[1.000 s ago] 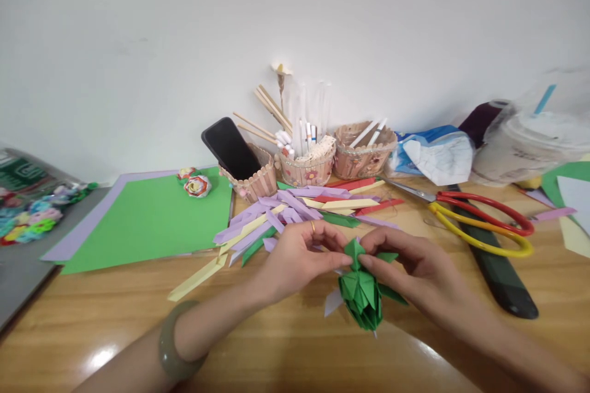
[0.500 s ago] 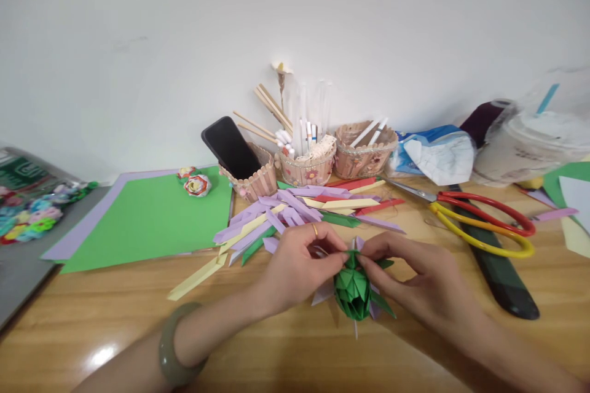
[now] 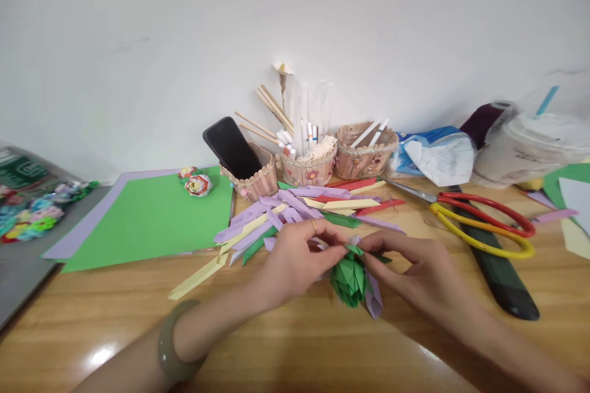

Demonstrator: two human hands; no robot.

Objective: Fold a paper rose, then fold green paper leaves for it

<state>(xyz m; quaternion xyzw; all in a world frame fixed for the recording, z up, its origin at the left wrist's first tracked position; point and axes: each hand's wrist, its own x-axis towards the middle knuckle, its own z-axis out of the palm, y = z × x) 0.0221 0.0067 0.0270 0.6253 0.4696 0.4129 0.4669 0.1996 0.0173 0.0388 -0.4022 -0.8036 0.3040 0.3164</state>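
Observation:
Between my two hands is a folded paper ball (image 3: 349,280), made of green pointed facets with lilac strips sticking out from it. My left hand (image 3: 302,261) is closed, thumb and forefinger pinching the ball's top left. On the other side my right hand (image 3: 410,267) pinches the top right with thumb and fingers. A lilac strip (image 3: 373,298) hangs down at the ball's right. Just beyond my hands lies a loose pile of folded paper strips (image 3: 295,206) in lilac, yellow, green and red. The fingertips partly hide the ball's top.
Green paper sheets (image 3: 152,215) lie left, bearing small paper balls (image 3: 198,184). Decorated baskets (image 3: 308,169) stand by the wall, one with a phone (image 3: 233,147). Scissors (image 3: 483,206) rest over a black strip-like object (image 3: 504,285) at right, near a plastic cup (image 3: 525,141).
The green ball has turned and tipped between my fingers, its lower opening now less visible. A lilac strip shows more at its right. Both hands stay nearly in place.

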